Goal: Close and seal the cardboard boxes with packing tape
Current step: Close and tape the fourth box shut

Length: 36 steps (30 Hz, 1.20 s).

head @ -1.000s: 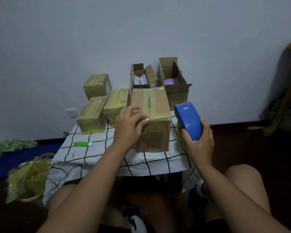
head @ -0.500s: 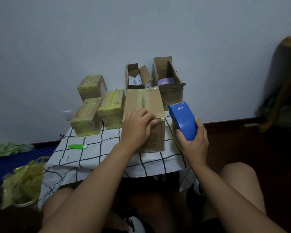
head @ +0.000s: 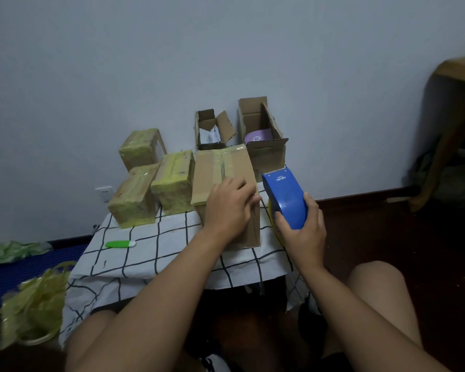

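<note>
Brown closed cardboard box [head: 226, 167], long axis running away from us: left hand [head: 230, 208] presses its near edge; right hand [head: 302, 234] (just right) grips the blue plastic tape dispenser [head: 283, 196].

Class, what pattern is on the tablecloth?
White with a black grid, on the tablecloth; head view.

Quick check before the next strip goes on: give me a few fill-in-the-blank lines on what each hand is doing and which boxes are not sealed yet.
1. The right hand holds a tape dispenser whose colour is ____.
2. The left hand rests on the near end of the ____ box, the one in front of the open boxes.
3. At the wall, ____ boxes stand with flaps open: the small open box and the tall open box.
4. The green cutter lies on the checked ____.

Missing words: blue; brown; two; cloth
</note>
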{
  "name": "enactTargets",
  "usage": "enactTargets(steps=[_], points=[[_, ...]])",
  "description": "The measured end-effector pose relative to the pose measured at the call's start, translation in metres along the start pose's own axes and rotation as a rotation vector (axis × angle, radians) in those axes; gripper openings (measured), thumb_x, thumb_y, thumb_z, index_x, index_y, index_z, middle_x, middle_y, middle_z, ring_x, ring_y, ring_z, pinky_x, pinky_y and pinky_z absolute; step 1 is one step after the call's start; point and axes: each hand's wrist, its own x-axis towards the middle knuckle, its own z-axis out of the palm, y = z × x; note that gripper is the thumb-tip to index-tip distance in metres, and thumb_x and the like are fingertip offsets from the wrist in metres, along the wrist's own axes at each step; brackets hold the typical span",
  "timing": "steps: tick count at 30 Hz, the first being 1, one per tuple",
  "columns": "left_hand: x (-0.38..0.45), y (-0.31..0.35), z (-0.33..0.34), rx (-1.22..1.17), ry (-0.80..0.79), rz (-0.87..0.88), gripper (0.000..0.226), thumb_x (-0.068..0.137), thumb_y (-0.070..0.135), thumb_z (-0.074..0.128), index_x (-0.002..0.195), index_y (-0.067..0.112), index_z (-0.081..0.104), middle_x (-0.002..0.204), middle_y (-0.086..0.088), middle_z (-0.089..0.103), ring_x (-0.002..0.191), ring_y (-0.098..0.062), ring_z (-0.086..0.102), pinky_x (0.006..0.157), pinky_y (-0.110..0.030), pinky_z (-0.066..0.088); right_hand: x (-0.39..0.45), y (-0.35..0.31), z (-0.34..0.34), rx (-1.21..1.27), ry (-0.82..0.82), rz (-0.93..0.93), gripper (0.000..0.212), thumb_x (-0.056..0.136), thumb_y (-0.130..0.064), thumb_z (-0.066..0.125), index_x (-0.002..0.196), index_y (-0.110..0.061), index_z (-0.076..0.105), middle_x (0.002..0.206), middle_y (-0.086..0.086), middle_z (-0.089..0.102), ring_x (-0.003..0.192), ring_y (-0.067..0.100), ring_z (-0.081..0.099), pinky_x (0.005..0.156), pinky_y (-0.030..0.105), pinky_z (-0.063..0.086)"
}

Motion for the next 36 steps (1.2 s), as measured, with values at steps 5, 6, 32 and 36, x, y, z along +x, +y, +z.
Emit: enactTargets(steps=[5, 6, 32, 36], points=[[0.000, 0.007, -0.005, 0.031, -0.108, -0.167, 0.041, 0.088, 0.057, 0.054, 0.108, 0.021, 0.058, 0.113, -0.001, 0.053, 0.104, -0.021, 0.048, 0.089, -0.039, 0.043, 0.013, -0.008, -0.002, 0.080, -0.024, 0.075, 0.069, 0.082, -0.032, 0.078, 0.142, -0.023, 0.046, 0.124, -0.008, 0.046, 0.107, 0.008, 0.046, 0.086, 0.023, 0.037], [0.003, 0.010, -0.005, 0.081, -0.177, -0.230, 0.054, 0.087, 0.065, 0.050, 0.118, 0.021, 0.055, 0.123, -0.002, 0.052, 0.111, -0.023, 0.046, 0.095, -0.039, 0.041, 0.017, -0.009, -0.004, 0.107, -0.023, 0.092, 0.067, 0.082, -0.033, 0.078, 0.141, -0.022, 0.047, 0.128, -0.006, 0.049, 0.111, 0.009, 0.047, 0.088, 0.024, 0.037], [0.009, 0.084, -0.018, 0.130, -0.347, -0.362, 0.081, 0.079, 0.086, 0.032, 0.124, 0.022, 0.054, 0.130, -0.003, 0.051, 0.119, -0.028, 0.043, 0.098, -0.045, 0.034, 0.058, -0.059, -0.090, 0.367, 0.305, 0.022, 0.064, 0.084, -0.034, 0.078, 0.139, -0.019, 0.050, 0.125, -0.007, 0.053, 0.111, 0.010, 0.054, 0.074, 0.005, 0.043], [0.007, 0.083, -0.024, 0.101, -0.330, -0.292, 0.051, 0.085, 0.062, 0.044, 0.112, 0.020, 0.052, 0.117, -0.004, 0.053, 0.110, -0.027, 0.047, 0.096, -0.044, 0.037, 0.056, -0.058, -0.093, 0.341, 0.268, 0.015, 0.064, 0.082, -0.035, 0.079, 0.138, -0.020, 0.051, 0.125, -0.007, 0.054, 0.114, 0.013, 0.055, 0.082, 0.017, 0.046]])
